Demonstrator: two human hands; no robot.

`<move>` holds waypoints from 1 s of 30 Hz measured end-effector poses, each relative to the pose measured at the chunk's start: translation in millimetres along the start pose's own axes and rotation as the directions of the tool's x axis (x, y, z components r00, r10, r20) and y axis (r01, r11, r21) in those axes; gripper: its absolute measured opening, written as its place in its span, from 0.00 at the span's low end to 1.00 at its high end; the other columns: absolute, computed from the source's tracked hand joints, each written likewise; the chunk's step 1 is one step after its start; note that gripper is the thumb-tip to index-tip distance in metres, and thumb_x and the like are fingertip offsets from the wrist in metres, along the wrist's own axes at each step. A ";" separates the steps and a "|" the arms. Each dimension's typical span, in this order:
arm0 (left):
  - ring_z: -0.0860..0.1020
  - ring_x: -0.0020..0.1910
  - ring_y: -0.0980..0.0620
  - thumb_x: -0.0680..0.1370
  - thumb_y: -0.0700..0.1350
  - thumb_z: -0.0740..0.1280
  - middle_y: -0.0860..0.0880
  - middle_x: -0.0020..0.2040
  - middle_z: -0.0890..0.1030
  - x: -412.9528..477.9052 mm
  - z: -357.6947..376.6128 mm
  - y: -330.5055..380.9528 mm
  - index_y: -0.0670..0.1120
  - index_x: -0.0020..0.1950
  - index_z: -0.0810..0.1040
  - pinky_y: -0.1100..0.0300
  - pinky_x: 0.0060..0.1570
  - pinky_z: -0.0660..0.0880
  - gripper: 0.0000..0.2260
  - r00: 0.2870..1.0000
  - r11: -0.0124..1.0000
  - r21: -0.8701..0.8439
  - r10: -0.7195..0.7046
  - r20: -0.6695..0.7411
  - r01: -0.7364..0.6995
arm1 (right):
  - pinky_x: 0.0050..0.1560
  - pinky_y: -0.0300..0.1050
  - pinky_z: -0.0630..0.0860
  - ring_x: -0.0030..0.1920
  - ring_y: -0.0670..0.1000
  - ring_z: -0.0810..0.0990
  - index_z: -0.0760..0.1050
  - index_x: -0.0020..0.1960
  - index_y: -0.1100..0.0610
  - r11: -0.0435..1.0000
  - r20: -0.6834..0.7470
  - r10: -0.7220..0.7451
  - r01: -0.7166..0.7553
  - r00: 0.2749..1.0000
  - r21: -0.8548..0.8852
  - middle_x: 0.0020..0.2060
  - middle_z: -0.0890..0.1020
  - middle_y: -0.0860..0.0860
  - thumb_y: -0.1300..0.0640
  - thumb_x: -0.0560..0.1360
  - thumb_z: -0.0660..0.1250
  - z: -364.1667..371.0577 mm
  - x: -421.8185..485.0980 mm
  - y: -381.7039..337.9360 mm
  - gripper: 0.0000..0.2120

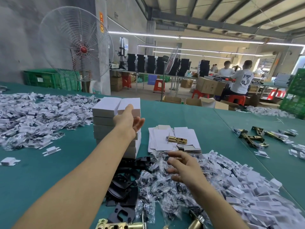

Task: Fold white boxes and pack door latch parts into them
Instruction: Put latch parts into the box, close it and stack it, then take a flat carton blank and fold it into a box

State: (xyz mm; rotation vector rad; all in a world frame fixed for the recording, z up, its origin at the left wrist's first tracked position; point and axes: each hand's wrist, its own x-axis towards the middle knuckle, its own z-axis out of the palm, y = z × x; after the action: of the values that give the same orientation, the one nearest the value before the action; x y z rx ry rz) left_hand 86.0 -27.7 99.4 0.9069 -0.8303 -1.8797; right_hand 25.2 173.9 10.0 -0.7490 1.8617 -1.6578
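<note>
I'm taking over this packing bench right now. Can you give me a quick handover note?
Left hand: open, thumb against the top box of the stack of folded boxes.
Right hand: open, empty, over the clear parts bags.
One brass latch lies on the flat box blanks; black plates sit near you.
Done: a stack folded. Left: blanks unfolded, many parts loose.

The green counter (49, 171) holds a tall stack of white boxes (105, 111) by the left fingers (140, 122) and little bags (153, 184) under the right fingers (177, 154).
</note>
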 end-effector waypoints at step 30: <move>0.77 0.20 0.57 0.83 0.52 0.65 0.47 0.33 0.78 6.1 -8.1 -5.0 0.43 0.42 0.74 0.59 0.29 0.80 0.15 0.973 0.974 0.091 0.214 -0.087 -0.206 | 0.41 0.41 0.79 0.40 0.48 0.82 0.78 0.57 0.53 1.000 0.005 0.024 -0.024 1.000 -0.017 0.49 0.83 0.55 0.59 0.80 0.65 6.9 0.5 15.4 0.07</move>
State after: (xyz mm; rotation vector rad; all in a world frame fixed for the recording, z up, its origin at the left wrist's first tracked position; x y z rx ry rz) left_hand 88.6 -32.7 89.6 0.9152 -0.9125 -1.6166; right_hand 28.9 170.1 -6.0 -0.7340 1.8759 -1.6260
